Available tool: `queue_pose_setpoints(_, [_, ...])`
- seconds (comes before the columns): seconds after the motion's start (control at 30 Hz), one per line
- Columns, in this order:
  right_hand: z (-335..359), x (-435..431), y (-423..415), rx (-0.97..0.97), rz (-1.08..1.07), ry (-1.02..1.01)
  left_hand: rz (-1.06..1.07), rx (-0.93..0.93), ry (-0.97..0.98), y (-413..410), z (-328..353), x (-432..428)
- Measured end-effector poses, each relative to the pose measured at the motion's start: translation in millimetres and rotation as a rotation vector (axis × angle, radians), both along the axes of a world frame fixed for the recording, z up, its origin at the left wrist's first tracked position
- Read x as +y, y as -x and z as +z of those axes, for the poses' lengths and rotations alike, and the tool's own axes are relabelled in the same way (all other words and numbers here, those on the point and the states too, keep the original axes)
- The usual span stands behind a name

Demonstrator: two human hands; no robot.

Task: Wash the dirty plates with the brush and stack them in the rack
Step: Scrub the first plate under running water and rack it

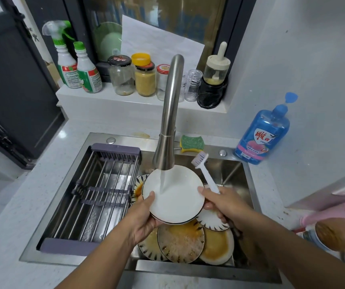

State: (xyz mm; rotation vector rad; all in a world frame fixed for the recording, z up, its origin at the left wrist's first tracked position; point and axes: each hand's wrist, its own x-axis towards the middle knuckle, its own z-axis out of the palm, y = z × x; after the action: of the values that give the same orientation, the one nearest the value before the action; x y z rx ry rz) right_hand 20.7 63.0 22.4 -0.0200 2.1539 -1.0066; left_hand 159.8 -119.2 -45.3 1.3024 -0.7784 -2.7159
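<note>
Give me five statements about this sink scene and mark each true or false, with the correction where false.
1. Water from the curved steel faucet runs onto the white round plate. True.
2. The left hand holds the white plastic brush. False: the right hand holds it; the left hand grips the plate's edge.
3. The steel-rod rack with grey ends carries washed plates. False: no plate stands on it.
4. Dirty patterned plates with orange residue lie in the steel sink below the held plate. True.
5. The green-and-yellow sponge lies on the rack. False: it sits on the sink's rim behind the faucet.
</note>
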Motion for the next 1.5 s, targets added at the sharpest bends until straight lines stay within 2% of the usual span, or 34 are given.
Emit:
queue_pose_setpoints(0.13, [18.0,10.9,4.2,0.559,0.43,-0.304,-0.024,-0.008,0.1,1.5,0.3,-2.8])
queue_pose_setpoints(0.2, [22.2,14.0,2.4,0.714,0.619,-0.432,-0.024,0.006,0.108,1.7,2.0,-2.3])
queue_pose_setpoints(0.3, [28.9,10.1,-1.7,0.813,0.76,-0.566,-0.056,0.038,0.081,1.1,1.9,-0.5])
queue_pose_setpoints(0.53, [32.6,-6.2,-15.9,0.966,0.928,-0.664,-0.085,0.117,-0.008,-3.9,-3.1,7.4])
queue_pose_setpoints(0.7, [33.7,-5.7,-37.5,0.907,0.992,-0.623,-0.073,0.133,-0.14,0.7,-6.0,13.3])
queue_pose_setpoints(0.93, [47.1,-0.6,-49.8,0.567,0.989,-0.422,-0.078,0.139,-0.203,2.9,-6.8,11.6])
queue_pose_setpoints(1.03, [47.4,13.1,-47.3,0.509,1.086,-0.439,-0.025,0.142,-0.19,0.5,-12.4,9.9])
queue_pose_setpoints(1.17, [47.8,37.4,-27.3,0.658,1.145,-0.697,-0.037,0.104,-0.061,-4.1,-15.3,6.8])
queue_pose_setpoints(1.27, [37.5,29.2,-15.7,0.795,1.073,-0.807,-0.102,0.088,-0.005,-5.6,-10.1,14.8])
queue_pose_setpoints(1.33, [27.3,13.6,-12.1,0.817,1.012,-0.748,-0.136,0.066,-0.027,-5.2,-8.2,22.1])
queue_pose_setpoints(1.5, [20.3,-11.1,-33.8,0.589,1.011,-0.472,-0.149,0.013,-0.03,-8.5,-16.0,21.3])
